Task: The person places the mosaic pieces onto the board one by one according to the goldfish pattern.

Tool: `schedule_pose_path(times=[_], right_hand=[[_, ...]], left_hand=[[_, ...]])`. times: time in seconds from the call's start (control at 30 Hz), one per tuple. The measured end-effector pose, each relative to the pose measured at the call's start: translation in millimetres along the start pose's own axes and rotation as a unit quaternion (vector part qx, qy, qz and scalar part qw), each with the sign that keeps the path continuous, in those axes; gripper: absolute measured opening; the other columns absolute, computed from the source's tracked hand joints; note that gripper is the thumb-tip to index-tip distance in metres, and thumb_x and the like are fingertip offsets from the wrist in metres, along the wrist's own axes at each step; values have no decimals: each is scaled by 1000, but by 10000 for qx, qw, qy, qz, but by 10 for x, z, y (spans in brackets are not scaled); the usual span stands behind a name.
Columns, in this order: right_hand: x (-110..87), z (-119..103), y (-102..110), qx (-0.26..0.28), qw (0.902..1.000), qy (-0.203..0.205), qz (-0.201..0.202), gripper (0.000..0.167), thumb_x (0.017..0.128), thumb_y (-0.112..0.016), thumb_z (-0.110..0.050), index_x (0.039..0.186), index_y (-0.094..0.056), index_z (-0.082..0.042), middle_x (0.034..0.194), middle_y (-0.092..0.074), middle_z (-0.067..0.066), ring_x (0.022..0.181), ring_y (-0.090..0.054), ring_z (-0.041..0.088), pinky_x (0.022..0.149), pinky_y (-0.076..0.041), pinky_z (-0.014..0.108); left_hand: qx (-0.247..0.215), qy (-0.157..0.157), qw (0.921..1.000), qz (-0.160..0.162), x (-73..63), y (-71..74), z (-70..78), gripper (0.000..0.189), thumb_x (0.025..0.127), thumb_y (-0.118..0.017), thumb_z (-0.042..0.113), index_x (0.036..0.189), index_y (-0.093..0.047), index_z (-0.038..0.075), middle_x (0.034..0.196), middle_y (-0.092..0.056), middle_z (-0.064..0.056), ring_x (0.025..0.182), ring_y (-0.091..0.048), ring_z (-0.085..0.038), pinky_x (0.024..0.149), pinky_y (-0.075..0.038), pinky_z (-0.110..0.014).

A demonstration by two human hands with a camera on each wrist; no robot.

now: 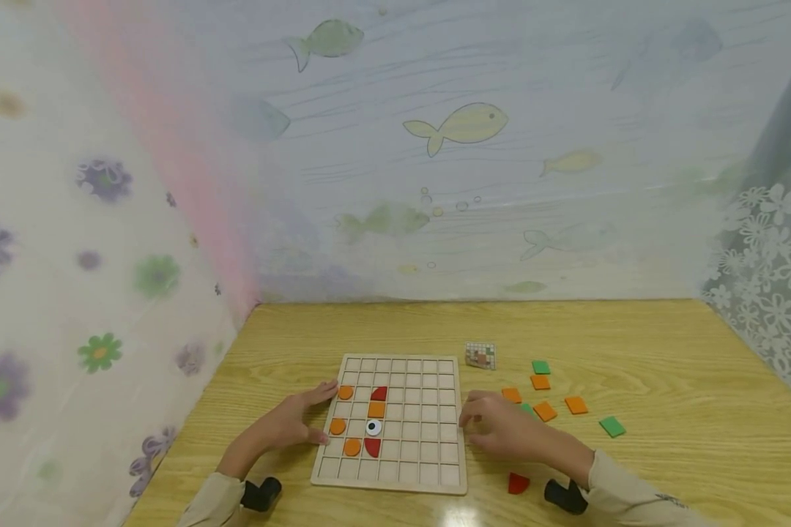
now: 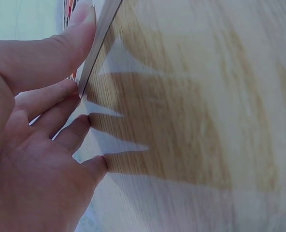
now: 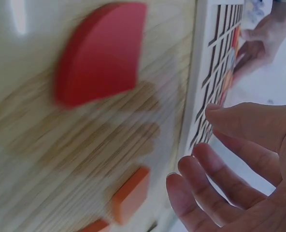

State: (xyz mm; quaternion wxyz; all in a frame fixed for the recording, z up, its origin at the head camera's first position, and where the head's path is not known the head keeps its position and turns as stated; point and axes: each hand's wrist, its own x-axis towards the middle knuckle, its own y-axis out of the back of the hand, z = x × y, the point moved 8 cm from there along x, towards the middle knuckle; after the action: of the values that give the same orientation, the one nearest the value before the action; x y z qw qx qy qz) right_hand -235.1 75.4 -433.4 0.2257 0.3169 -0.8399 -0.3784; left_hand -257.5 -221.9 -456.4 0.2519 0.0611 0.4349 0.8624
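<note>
Wooden grid board (image 1: pixel 411 413): lying flat on the bench (image 1: pixel 369 329), between the left hand (image 1: pixel 293 421) and the right hand (image 1: pixel 501 428). Set in its squares, all toward the left side: three orange discs (image 1: pixel 346 393), two red quarter-circles (image 1: pixel 379 394), one orange square (image 1: pixel 376 410) and one white disc with a black pupil (image 1: pixel 373 427). Scattered on the bench, right of the board: orange tiles (image 1: pixel 576 405) and green tiles (image 1: pixel 612 427), one of the green ones partly hidden behind the right hand. Below the right hand, near the bottom of the head view: a loose red piece (image 1: pixel 518 483), also a quarter-circle. Just beyond the board's far right corner: a small card (image 1: pixel 480 355) with a printed grid.

Behind the far edge of the bench: a fish-patterned backdrop (image 1: pixel 471 123), well apart from the board. To the left: a flowered panel (image 1: pixel 102 353), with bench wood in between. Wider stretch of wood to the right, past the scattered tiles.

Hands well apart, on opposite sides of the board. Left: thumb and fingers spread, touching the board's left edge. Right: just beside the right edge, fingers loosely bent, a gap between them and the thumb, holding nothing; impossible to tell whether touching the board.
</note>
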Motion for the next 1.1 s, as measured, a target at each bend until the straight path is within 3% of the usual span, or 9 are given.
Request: schedule_pose_path(times=[0.57,0.77,1.1], right_hand=[[-331,271,247,-454,9987,-56,237,17,77,-73,-4,87,-70,-16,86,-56,-9,73,-48,7,62,-45,24],[-414,331,250,-356,9990,-43,266,18,77,-75,-3,87,-69,-17,86,-55,-9,73,-48,7,60,-44,23],[-449,356,275,-198,9975,82,674,19,75,-74,2,83,-70,-15,82,-58,-9,71,-51,5,58,-47,23]], left_hand=[[-18,24,10000,-45,1,7,11,87,75,-79,24,145,-34,1,151,-27,-20,138,-22,-40,107,-22,-57],[-36,9,10000,-58,1,1,-2,87,75,-79,27,145,-35,1,151,-27,-20,138,-22,-40,107,-22,-57],[-40,36,10000,-17,-20,7,4,88,75,-79,26,146,-34,1,151,-26,-20,138,-22,-40,107,-22,-57]])
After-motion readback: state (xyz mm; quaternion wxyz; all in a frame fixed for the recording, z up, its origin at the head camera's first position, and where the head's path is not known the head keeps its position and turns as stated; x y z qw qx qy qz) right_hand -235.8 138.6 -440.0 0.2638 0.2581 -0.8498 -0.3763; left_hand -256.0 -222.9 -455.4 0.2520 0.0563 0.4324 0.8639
